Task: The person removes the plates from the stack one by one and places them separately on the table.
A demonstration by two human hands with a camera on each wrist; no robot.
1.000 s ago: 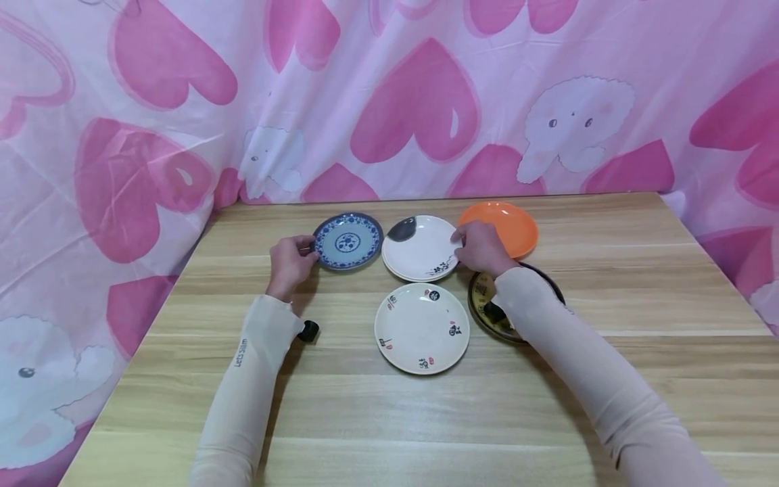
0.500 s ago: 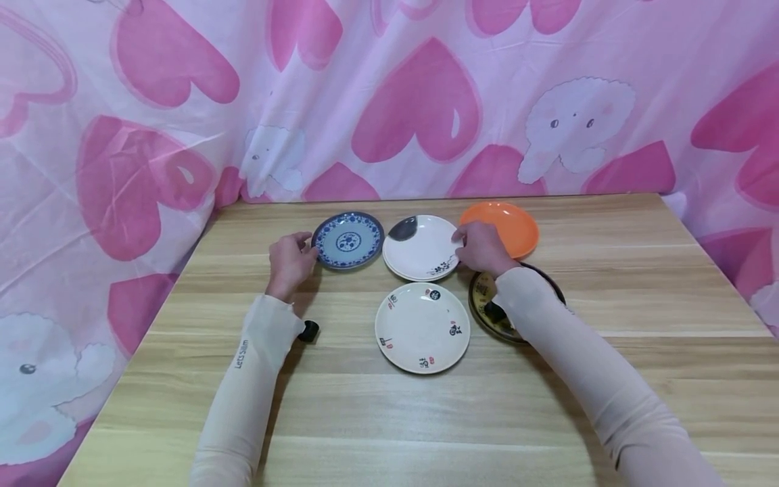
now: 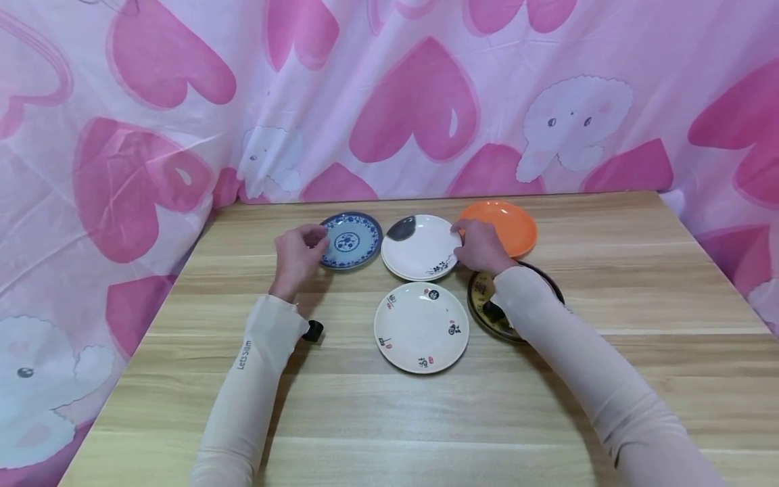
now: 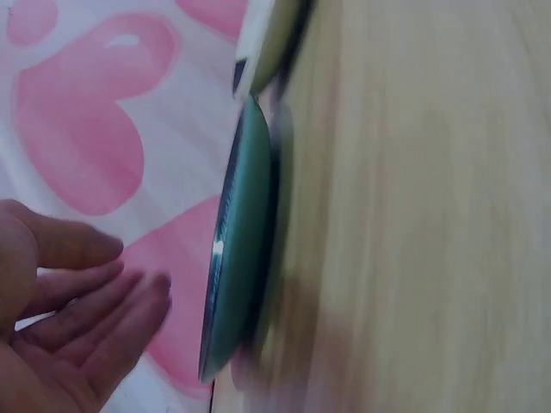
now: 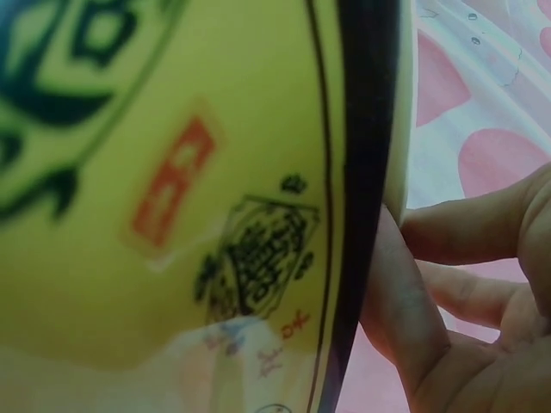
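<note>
My left hand [image 3: 298, 257] hovers by the left rim of the blue-and-white plate [image 3: 351, 241], fingers loosely bent. In the left wrist view a gap separates those fingers [image 4: 129, 331] from the plate's greenish side [image 4: 245, 241]. My right hand [image 3: 481, 247] pinches the right rim of a white plate [image 3: 416, 247] with a dark grey patch; a second rim shows just under it. The right wrist view has the thumb and a finger [image 5: 473, 228] at that pale rim, partly behind the yellow plate [image 5: 215, 284] with a dark edge.
An orange plate [image 3: 514, 230] lies behind my right hand. The yellow plate sits partly under my right forearm. Nearer the front is a cream plate [image 3: 422, 331] with small black and red marks. A pink heart-patterned curtain [image 3: 414, 101] hangs behind the wooden table [image 3: 438, 433].
My left hand has come off the blue-and-white plate's rim, rising and shifting slightly right over its left edge. My right hand and the plates stay in place.
</note>
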